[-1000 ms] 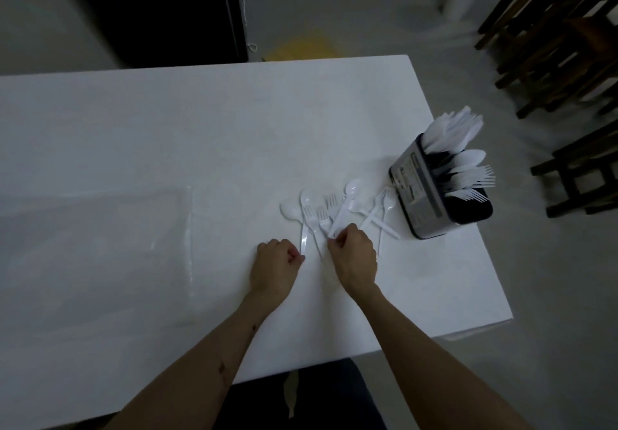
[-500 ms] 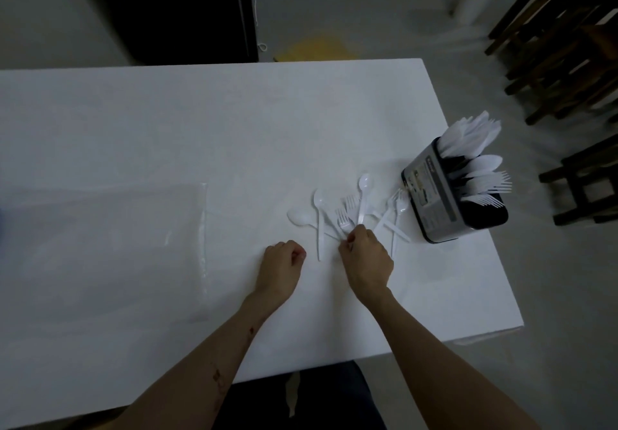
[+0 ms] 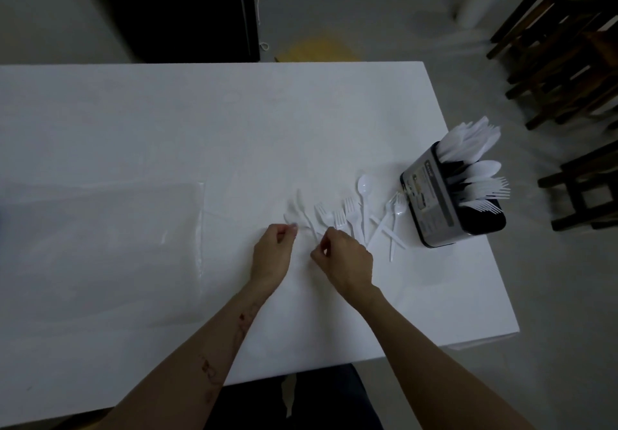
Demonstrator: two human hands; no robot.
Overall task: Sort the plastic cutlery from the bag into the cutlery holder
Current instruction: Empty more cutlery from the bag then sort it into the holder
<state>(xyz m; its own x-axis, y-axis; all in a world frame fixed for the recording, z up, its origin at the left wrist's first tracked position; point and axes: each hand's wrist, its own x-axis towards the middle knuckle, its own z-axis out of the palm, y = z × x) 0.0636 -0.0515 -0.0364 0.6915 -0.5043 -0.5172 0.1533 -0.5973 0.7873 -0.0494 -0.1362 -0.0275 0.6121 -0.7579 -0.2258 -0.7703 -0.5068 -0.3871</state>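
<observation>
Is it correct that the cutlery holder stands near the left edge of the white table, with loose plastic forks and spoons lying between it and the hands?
Not quite. The head view shows the cutlery holder near the right edge of the white table, not the left. The rest holds: loose plastic forks and spoons lie between it and the hands.

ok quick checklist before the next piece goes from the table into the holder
1. Loose cutlery within reach, just beyond both hands: ok.
2. Right hand has a firm hold on one piece: cannot tell, its fingers curl at the handle ends.
3. Left hand free: cannot tell, fingertips curled at the pile's edge.
4. Cutlery holder upright on the table: ok.
5. Holder sorted, with knives, spoons and forks grouped: ok.
6. Plastic bag out of the way, flat to the left: ok.
</observation>
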